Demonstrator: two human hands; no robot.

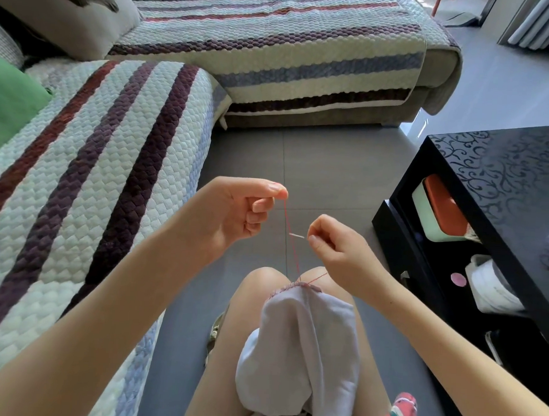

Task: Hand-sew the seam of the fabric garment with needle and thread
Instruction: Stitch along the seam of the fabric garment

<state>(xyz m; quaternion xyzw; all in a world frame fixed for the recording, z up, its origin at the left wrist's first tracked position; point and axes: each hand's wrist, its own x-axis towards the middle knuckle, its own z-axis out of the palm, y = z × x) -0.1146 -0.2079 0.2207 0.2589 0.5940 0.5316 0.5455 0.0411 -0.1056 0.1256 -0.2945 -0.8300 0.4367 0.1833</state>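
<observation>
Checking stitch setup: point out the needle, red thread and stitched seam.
needle (297,236), head view, middle of shaft.
red thread (287,218), head view, stretch above the needle.
stitched seam (298,284), head view, its top edge.

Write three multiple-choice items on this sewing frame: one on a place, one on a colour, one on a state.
1. Where does the fabric garment lie?
A. on the sofa
B. over the person's knees
C. on the black table

2. What colour is the thread?
A. red
B. black
C. green

3. What is the right hand doing?
A. lying flat on the garment
B. pinching the needle
C. hanging idle

Key:
1 B, the pale cloth drapes down from the bare knees.
2 A, a red strand runs from the left hand, which pinches it, down to the stitched seam.
3 B, its fingertips close on one end of the needle, raised above the garment.
</observation>
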